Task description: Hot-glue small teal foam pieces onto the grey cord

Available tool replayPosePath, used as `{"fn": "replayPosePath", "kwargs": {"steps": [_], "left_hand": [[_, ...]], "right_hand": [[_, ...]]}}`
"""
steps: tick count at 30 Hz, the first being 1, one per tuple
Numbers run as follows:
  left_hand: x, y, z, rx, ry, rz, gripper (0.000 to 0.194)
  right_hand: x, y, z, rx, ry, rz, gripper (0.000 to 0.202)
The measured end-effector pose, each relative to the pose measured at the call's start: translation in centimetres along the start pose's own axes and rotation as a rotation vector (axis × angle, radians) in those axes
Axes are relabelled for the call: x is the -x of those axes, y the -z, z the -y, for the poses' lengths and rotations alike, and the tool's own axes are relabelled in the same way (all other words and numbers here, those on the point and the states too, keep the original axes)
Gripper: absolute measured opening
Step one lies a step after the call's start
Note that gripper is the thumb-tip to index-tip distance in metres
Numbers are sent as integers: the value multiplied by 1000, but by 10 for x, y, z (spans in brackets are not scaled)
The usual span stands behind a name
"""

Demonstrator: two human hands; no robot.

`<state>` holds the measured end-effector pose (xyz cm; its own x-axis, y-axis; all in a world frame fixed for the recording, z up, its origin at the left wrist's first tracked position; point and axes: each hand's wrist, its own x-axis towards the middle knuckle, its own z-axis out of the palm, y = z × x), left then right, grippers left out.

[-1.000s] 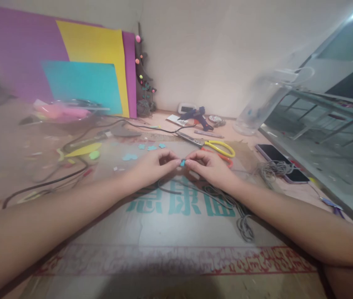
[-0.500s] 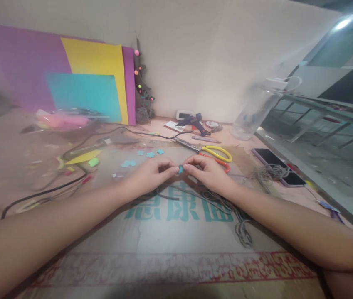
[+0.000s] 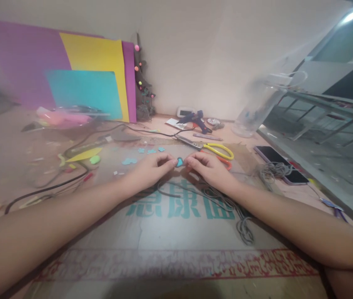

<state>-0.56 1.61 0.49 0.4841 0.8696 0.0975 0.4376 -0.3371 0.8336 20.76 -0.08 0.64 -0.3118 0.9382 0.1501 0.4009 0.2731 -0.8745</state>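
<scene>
Between my fingertips is a small blue piece with a dark grey strand along its upper edge. The thumb and fingers of my left hand pinch it at its left side. My right hand is closed just to the right of the piece, thumb against fingers; what it grips is too small to make out. Grey cord lies in loose loops on the board under my hands and trails below the right wrist. Several blue flower cut-outs lie beyond my left hand.
Scissors with yellow and orange handles lie behind my right hand. Farther back is a glue gun. A phone with bundled grey cord is at right, near a clear jug. Coloured sheets lean at left; a black cable crosses there.
My fingertips have moved slightly apart, and more of the blue piece shows between them. The whole view has shifted a little.
</scene>
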Motion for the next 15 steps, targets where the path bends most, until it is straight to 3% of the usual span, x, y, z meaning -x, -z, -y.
{"fn": "replayPosePath", "kwargs": {"steps": [9, 12, 15], "left_hand": [[-2, 0, 0, 17, -40, -61, 33], [-4, 14, -5, -68, -1, -12, 35], [-10, 46, -6, -278, 47, 115, 40]], "right_hand": [[-2, 2, -3, 148, 64, -105, 28], [-2, 1, -5, 212, 110, -85, 24], [-2, 1, -6, 251, 124, -43, 23]]}}
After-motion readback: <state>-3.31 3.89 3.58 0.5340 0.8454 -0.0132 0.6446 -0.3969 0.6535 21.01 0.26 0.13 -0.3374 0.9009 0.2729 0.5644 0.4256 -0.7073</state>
